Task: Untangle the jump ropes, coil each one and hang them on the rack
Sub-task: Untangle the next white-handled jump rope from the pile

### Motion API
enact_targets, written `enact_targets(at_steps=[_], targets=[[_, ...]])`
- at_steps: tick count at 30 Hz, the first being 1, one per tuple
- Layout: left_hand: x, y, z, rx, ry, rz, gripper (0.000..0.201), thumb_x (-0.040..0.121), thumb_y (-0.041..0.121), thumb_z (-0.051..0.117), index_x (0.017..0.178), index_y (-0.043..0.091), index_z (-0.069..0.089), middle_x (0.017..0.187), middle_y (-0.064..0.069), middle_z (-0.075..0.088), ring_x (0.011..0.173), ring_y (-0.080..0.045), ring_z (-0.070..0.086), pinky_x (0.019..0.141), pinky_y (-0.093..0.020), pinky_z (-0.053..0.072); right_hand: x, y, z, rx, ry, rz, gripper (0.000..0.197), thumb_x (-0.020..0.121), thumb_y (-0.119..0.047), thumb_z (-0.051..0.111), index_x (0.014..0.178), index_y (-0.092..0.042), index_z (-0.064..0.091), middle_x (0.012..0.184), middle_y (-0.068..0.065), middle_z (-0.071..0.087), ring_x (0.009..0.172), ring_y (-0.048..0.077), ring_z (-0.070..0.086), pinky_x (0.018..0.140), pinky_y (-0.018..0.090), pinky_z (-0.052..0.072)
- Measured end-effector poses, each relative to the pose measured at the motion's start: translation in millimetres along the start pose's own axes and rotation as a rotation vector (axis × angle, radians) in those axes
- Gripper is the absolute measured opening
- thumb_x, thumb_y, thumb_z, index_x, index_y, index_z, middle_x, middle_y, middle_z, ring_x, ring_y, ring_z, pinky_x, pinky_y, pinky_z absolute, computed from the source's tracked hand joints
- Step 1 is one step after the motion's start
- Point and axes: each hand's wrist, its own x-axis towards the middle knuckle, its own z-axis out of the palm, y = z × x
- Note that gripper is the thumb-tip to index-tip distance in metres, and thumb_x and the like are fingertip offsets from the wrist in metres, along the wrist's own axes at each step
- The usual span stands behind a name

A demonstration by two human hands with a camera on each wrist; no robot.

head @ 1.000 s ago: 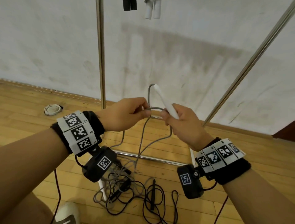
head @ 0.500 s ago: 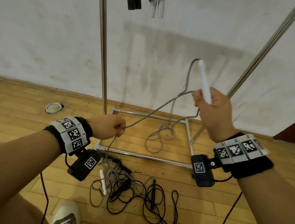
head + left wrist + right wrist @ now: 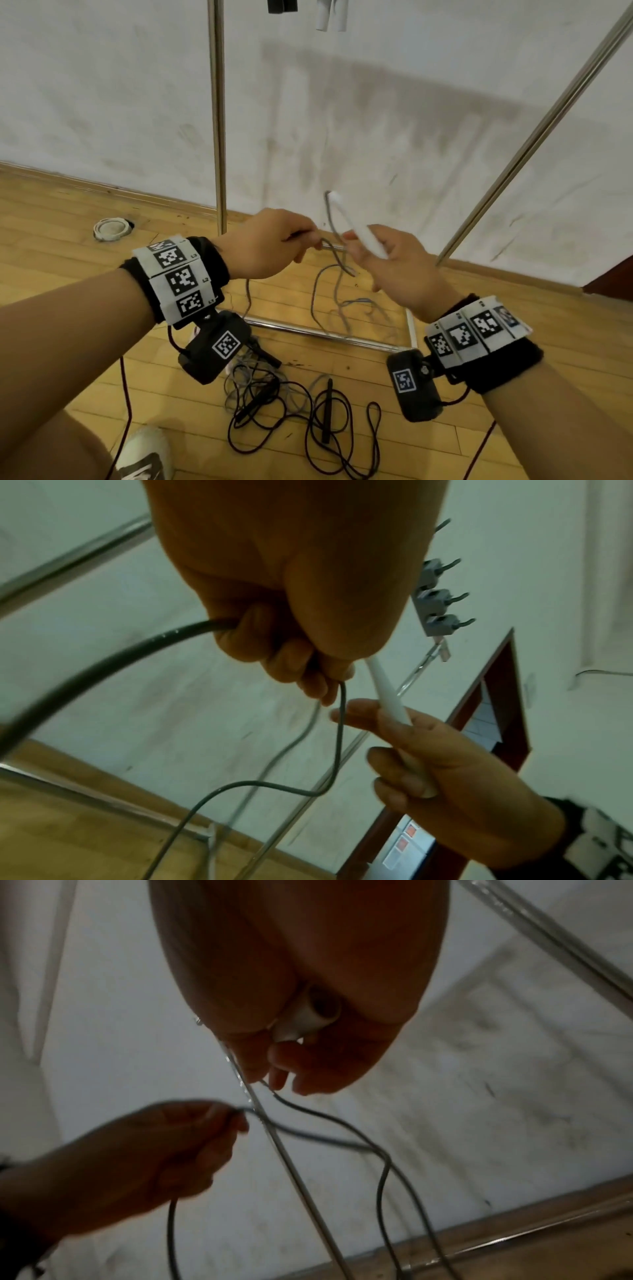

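A grey jump rope [image 3: 337,263] runs between my hands in front of the rack. My left hand [image 3: 305,240] pinches the grey cord [image 3: 339,723] between thumb and curled fingers. My right hand [image 3: 356,250] grips the rope's white handle [image 3: 356,226], which points up and left; a short loop of cord [image 3: 377,1150] hangs from its fingers. The rest of the grey rope trails down to the floor inside the rack's base [image 3: 325,334]. A black jump rope [image 3: 308,411] lies tangled on the floor below my wrists, mixed with more grey cord.
The rack's upright pole [image 3: 217,116] stands behind my left hand and a slanted pole [image 3: 534,137] to the right. Black handles [image 3: 282,5] and white handles [image 3: 330,13] hang at the top edge. A round floor fitting [image 3: 111,229] lies left; my shoe [image 3: 144,455] is below.
Half a second ago my right hand was raised up and right, drawing cord through the left hand. Now both hands have come back together at chest height.
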Motion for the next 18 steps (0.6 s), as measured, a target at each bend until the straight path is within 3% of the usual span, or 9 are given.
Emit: enact_targets(at_steps=[2,5,7,9,12,14,18], targets=[[-1,11,-2,-0.032,0.015,0.065,0.027,0.102,0.030,0.051,0.081,0.029,0.068,0.065,0.011,0.064,0.051,0.000,0.054,0.050,-0.011,0.041,-3,-5,11,-0.003,-0.071,-0.043,0.016,0.095,-0.029,0.063,0.109,-0.027,0.069,0.065,-0.020,0.060,0.051,0.004,0.055,0.046,0.032,0.054],[-3,16,-9,-0.098,0.030,0.103,0.025,0.100,0.029,0.055,0.077,0.032,0.063,0.065,0.018,0.066,0.053,-0.003,0.060,0.052,-0.015,0.047,-2,-11,17,0.009,-0.067,-0.067,0.009,0.095,-0.030,0.062,0.094,-0.022,0.067,0.065,-0.016,0.062,0.048,0.005,0.053,0.047,0.028,0.050],[-5,11,-14,-0.114,0.010,0.081,0.018,0.097,0.036,0.057,0.082,0.029,0.063,0.070,0.009,0.068,0.058,-0.008,0.063,0.054,-0.022,0.051,1,-14,15,-0.028,-0.015,-0.077,0.015,0.094,-0.033,0.062,0.084,-0.022,0.065,0.065,-0.007,0.064,0.049,0.006,0.051,0.050,0.030,0.047],[-8,-1,-16,-0.064,-0.083,0.044,0.018,0.096,0.041,0.058,0.083,0.029,0.061,0.071,0.003,0.067,0.063,-0.013,0.064,0.059,-0.028,0.053,5,-15,13,-0.058,0.061,-0.086,0.017,0.094,-0.034,0.061,0.080,-0.025,0.063,0.062,-0.008,0.060,0.052,0.008,0.050,0.053,0.028,0.046],[-16,-26,-11,0.083,-0.258,-0.041,0.015,0.099,0.034,0.054,0.085,0.030,0.058,0.075,0.006,0.065,0.068,-0.006,0.061,0.064,-0.025,0.047,11,-18,6,-0.062,0.202,-0.098,0.020,0.094,-0.036,0.061,0.076,-0.027,0.061,0.057,-0.014,0.054,0.051,0.005,0.048,0.050,0.020,0.042],[-21,-40,-6,0.114,-0.337,-0.112,0.015,0.101,0.029,0.051,0.088,0.027,0.059,0.082,0.009,0.067,0.077,-0.004,0.062,0.071,-0.023,0.045,15,-20,-1,-0.045,0.290,-0.121,0.020,0.093,-0.036,0.063,0.076,-0.026,0.063,0.060,-0.012,0.054,0.053,0.006,0.048,0.050,0.022,0.042],[-27,-59,-2,0.097,-0.386,-0.186,0.021,0.103,0.031,0.047,0.086,0.028,0.060,0.093,0.005,0.067,0.088,-0.017,0.062,0.081,-0.034,0.051,19,-26,-16,-0.008,0.385,-0.182,0.019,0.093,-0.035,0.064,0.075,-0.030,0.064,0.058,-0.014,0.053,0.053,0.006,0.045,0.051,0.021,0.039]])
